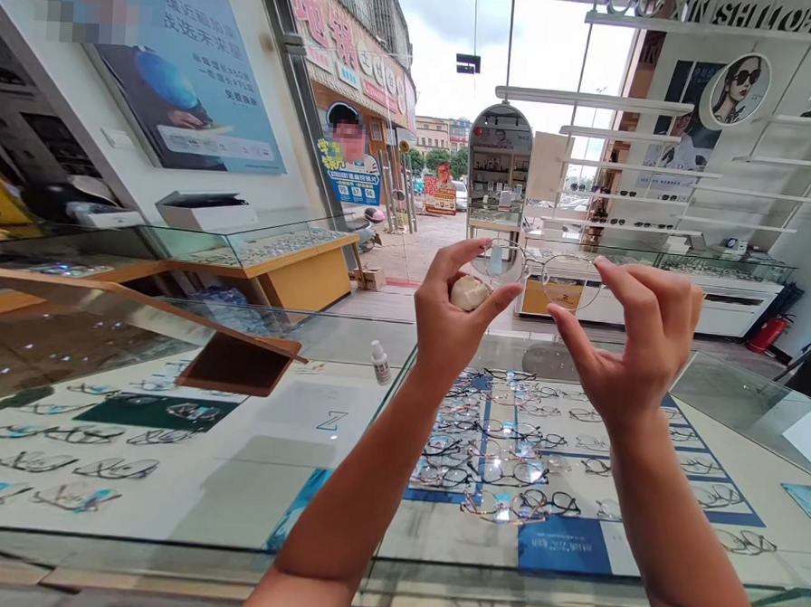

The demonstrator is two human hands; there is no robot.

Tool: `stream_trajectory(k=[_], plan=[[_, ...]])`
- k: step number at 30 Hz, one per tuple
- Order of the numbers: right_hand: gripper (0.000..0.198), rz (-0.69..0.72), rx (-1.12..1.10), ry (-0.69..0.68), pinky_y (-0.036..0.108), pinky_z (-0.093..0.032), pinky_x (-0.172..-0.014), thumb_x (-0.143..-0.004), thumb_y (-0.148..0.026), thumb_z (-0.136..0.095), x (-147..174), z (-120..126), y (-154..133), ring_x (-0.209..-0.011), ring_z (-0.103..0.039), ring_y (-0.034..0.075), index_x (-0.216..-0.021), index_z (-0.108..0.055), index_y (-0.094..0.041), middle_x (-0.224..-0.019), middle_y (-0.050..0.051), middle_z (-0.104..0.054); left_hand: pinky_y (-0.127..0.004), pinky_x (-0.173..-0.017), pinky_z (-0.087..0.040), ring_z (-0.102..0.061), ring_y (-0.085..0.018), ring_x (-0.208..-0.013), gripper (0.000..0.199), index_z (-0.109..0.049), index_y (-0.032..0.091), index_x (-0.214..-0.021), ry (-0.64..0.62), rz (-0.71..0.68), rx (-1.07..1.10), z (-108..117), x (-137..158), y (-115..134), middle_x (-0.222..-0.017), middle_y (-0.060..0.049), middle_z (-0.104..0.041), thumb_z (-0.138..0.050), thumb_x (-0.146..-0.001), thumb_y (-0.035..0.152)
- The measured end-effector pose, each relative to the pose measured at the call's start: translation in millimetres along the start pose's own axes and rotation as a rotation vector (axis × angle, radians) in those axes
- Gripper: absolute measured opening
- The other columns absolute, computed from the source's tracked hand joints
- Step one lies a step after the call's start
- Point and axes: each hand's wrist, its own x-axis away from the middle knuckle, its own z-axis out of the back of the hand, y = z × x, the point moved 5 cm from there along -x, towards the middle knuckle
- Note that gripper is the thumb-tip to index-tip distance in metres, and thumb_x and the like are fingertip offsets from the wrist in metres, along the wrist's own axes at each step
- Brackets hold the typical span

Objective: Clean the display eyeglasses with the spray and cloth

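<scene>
Both hands hold up a pair of thin-rimmed eyeglasses (pixel 542 258) above the glass counter. My left hand (pixel 451 308) pinches one side of the frame between thumb and forefinger. A crumpled whitish wad (pixel 469 293), perhaps a cloth, is tucked in that same hand. On the other side, my right hand (pixel 638 338) has thumb and forefinger closed around the edge of the other round lens. The lenses are clear, so the street and shop show through them. Whether the temples are folded cannot be made out.
A small white bottle (pixel 380 363) stands on the glass counter (pixel 231 521). Several rows of eyeglasses (pixel 505 472) lie inside it. A brown-framed mirror (pixel 239 358) leans at the left. Beyond are an arched mirror (pixel 500 163), shelves (pixel 633 103) and a fire extinguisher (pixel 766 333).
</scene>
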Motion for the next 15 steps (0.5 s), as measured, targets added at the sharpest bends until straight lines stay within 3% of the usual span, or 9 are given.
stream_trajectory(k=[4,10,15], plan=[[0.053,0.049,0.017,0.066,0.052,-0.051,-0.098,-0.099,-0.045,-0.072,-0.2,0.8,-3.9,-0.114,-0.062,0.032,-0.147,-0.058,-0.030,-0.123,0.011,-0.066,-0.036,-0.091,-0.063,-0.072,-0.027,-0.122,0.059,-0.068,0.026,-0.128,0.006,-0.017,0.016,-0.6,0.8,-0.3,-0.131,-0.010,-0.074,-0.092,-0.080,0.051],[0.051,-0.008,-0.018,0.043,0.053,-0.052,-0.100,-0.098,-0.048,-0.071,-2.4,-2.0,0.9,-0.118,-0.062,0.033,-0.144,-0.059,-0.030,-0.125,0.011,-0.065,-0.032,-0.085,-0.061,-0.072,-0.023,-0.117,0.056,-0.066,0.028,-0.127,0.101,-0.090,-0.056,0.4,3.9,5.4,-0.129,-0.007,-0.074,-0.092,-0.082,0.048],[0.047,-0.114,-0.114,0.023,0.054,-0.055,-0.098,-0.097,-0.049,-0.070,-4.1,-4.5,5.4,-0.119,-0.061,0.033,-0.140,-0.062,-0.030,-0.125,0.011,-0.064,-0.032,-0.077,-0.059,-0.072,-0.019,-0.098,0.063,-0.060,0.029,-0.134,0.209,-0.172,-0.174,3.4,10.2,13.4,-0.133,-0.005,-0.074,-0.091,-0.083,0.049]])
